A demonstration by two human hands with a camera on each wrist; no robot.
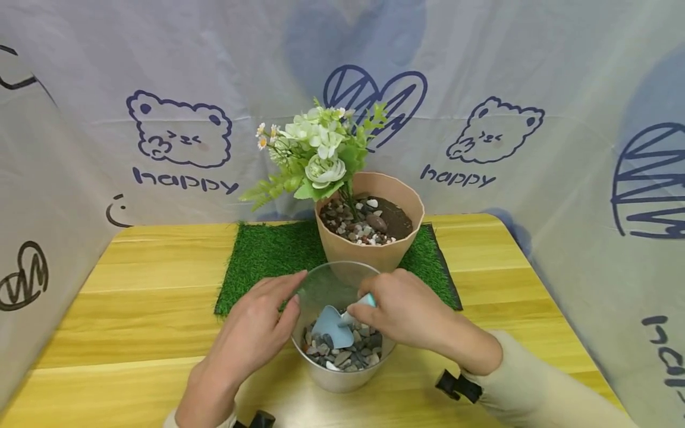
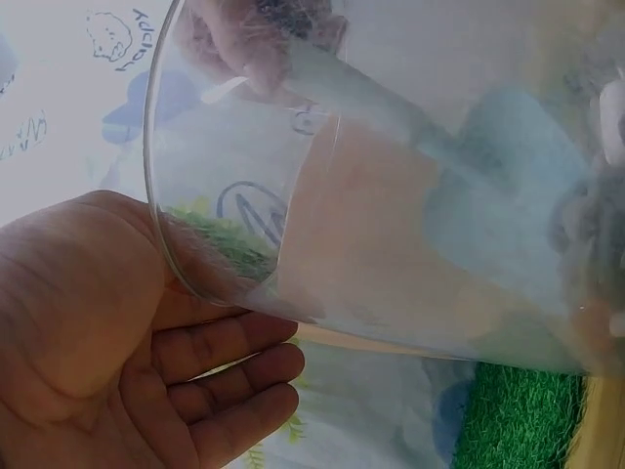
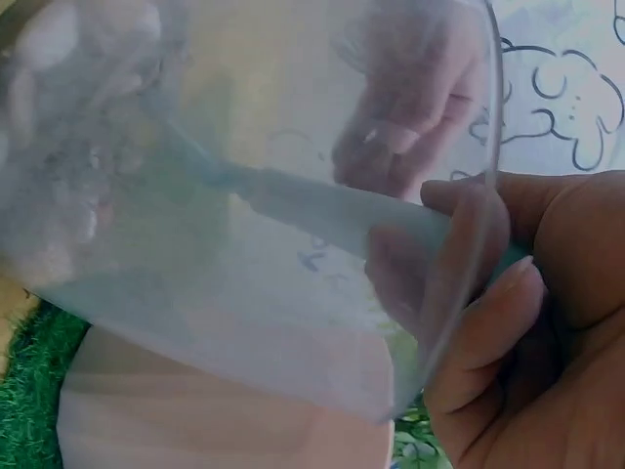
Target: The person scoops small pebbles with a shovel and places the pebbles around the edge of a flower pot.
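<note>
A clear plastic bucket (image 1: 342, 380) stands at the front of the table with grey and white pebbles (image 1: 342, 358) in its bottom. My right hand (image 1: 409, 309) grips the handle of a small light-blue shovel (image 1: 333, 328), whose blade lies against the pebbles inside the bucket. In the right wrist view, fingers wrap the handle (image 3: 332, 207) near the rim, partly seen through the plastic. At the bucket's left side, my left hand (image 1: 254, 324) touches the rim with fairly straight, relaxed fingers. The left wrist view shows its palm (image 2: 78, 303) beside the rim.
Behind the bucket, a peach flowerpot (image 1: 369, 252) holds soil, pebbles and a bunch of white and green flowers (image 1: 323, 148). It stands on a green turf mat (image 1: 273, 252) on the wooden table (image 1: 134, 309). A printed cloth (image 1: 267, 59) hangs around the back and sides.
</note>
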